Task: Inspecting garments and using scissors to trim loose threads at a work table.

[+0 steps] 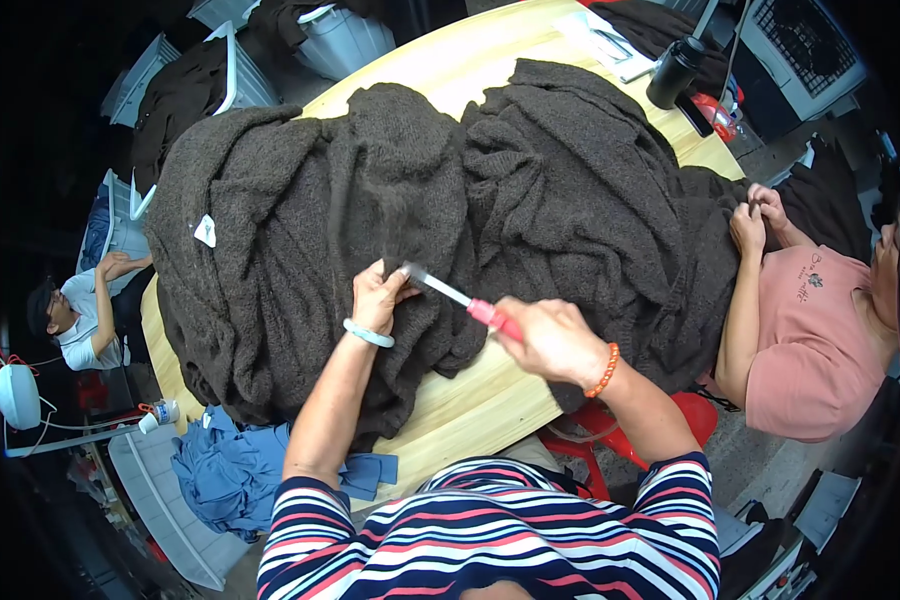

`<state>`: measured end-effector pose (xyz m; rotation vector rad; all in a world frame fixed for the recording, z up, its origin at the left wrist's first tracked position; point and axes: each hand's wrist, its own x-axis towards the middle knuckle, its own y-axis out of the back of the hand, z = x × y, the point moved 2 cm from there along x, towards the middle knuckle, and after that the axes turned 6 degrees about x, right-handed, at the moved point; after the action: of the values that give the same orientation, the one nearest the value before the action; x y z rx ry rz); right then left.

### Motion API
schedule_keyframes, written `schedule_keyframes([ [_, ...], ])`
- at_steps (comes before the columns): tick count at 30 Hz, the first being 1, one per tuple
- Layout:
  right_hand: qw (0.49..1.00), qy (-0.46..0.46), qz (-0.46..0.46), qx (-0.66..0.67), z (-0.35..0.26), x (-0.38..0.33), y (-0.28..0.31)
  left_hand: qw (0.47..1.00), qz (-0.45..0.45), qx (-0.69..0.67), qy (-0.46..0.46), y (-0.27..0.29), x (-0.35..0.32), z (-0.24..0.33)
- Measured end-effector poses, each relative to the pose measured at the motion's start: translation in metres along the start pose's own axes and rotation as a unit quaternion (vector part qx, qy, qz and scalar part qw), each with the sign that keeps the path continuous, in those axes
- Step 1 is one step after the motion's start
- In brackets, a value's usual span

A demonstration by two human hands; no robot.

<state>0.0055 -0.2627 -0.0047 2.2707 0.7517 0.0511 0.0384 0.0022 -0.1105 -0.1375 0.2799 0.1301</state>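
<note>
A large dark brown knitted garment [270, 220] lies bunched on the wooden table in front of me. My left hand [378, 298], below a pale bangle, pinches a fold of this knit between thumb and fingers. My right hand [555, 340] is closed around the pink-red handle of a slim silver-shafted tool [480, 308]. The tool's blurred tip points up and left, close to my left fingertips; its exact kind cannot be made out. A second heap of the same dark knit [580, 190] spreads to the right, and a small white tag [205, 231] sits on the left heap.
At the right a person in a pink shirt [810, 340] handles the knit's edge; another person [85, 310] sits far left. A black bottle [676, 73] stands at the table's [470, 400] far right. Blue cloth [235, 470] over a grey crate [160, 500] lies lower left.
</note>
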Motion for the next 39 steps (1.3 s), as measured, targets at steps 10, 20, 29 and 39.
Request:
schedule_keyframes([
  [10, 0.984, -0.044, 0.167, 0.036, 0.040, -0.025, 0.021, 0.915, 0.250, -0.036, -0.315, 0.311, 0.021, 0.292],
  [20, 0.988, -0.091, 0.125, 0.029, 0.059, -0.034, -0.012, 0.566, -0.109, 0.688, -0.440, -0.018, -0.115, 0.089],
  [29, 0.991, -0.083, 0.107, 0.022, 0.046, -0.038, -0.011, 0.723, -0.104, 0.637, -0.244, -0.010, -0.042, 0.078],
  [39, 0.990, -0.017, 0.135, 0.036, 0.019, -0.010, 0.001, 0.589, 0.334, 0.614, -0.406, 0.177, -0.050, 0.253],
])
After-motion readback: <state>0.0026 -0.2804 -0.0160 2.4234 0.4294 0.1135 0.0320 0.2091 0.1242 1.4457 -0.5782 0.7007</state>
